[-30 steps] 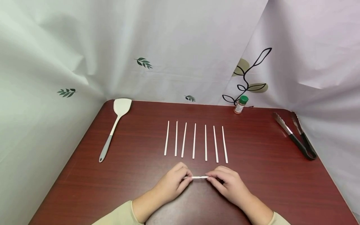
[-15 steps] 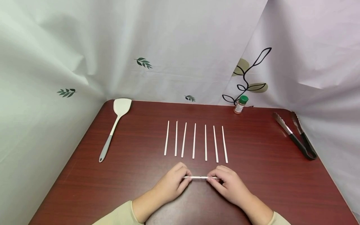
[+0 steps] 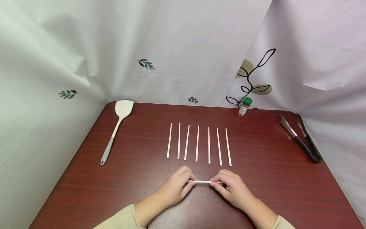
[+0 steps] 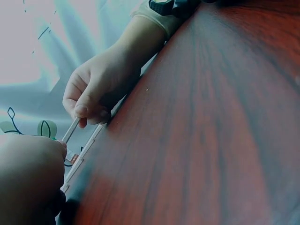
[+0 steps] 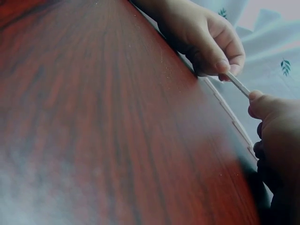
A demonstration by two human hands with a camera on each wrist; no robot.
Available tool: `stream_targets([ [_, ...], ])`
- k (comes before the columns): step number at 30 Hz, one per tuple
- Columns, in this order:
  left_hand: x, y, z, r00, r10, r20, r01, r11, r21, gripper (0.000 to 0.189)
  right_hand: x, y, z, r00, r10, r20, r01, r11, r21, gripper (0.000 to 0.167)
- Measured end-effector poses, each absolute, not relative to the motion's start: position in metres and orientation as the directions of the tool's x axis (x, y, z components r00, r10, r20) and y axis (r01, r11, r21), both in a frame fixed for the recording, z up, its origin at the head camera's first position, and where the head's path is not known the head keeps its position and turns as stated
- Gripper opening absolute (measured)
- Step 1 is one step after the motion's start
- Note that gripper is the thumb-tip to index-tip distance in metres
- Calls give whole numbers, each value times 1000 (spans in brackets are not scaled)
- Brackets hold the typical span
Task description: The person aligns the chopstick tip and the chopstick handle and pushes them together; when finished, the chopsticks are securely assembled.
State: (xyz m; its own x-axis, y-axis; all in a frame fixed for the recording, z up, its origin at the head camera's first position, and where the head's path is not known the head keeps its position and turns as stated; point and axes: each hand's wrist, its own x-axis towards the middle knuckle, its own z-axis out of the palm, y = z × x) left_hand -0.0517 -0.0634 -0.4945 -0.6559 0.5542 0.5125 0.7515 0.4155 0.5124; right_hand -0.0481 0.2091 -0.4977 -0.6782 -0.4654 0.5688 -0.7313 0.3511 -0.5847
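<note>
Low in the head view, my left hand (image 3: 178,185) and my right hand (image 3: 235,188) face each other, pinching a white chopstick (image 3: 203,181) between thumbs and fingers. It lies level, side to side, and a faint line crosses it near its middle. Its outer parts are partly hidden by my fingers. Just beyond the hands, several more white chopsticks (image 3: 197,143) lie spaced in a row, pointing away from me. In the right wrist view, a short stretch of the held chopstick (image 5: 238,84) shows between both sets of fingertips, raised over the tabletop.
On the dark red table (image 3: 137,178), a white spatula (image 3: 114,130) with a grey handle lies at the left. A green-capped spice bottle (image 3: 244,107) stands by the back edge. Black-handled metal tongs (image 3: 303,141) lie at the right. White cloth (image 3: 183,47) hangs around the back and sides.
More of the held chopstick's right end now shows past my right fingers than a second ago. The chopstick has dipped very slightly towards me. Both hands stay almost in place.
</note>
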Motion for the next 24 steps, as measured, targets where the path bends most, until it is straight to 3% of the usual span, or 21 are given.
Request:
stream_targets([
  [9, -50, -62, -492, -680, 571, 460, 726, 441, 527, 11, -50, 208, -498, -650, -464, 602, -755, 306, -579, 24],
  [24, -47, -56, -491, -657, 584, 476, 747, 423, 513, 15, -49, 206, -497, -631, -460, 625, -769, 264, -582, 27],
])
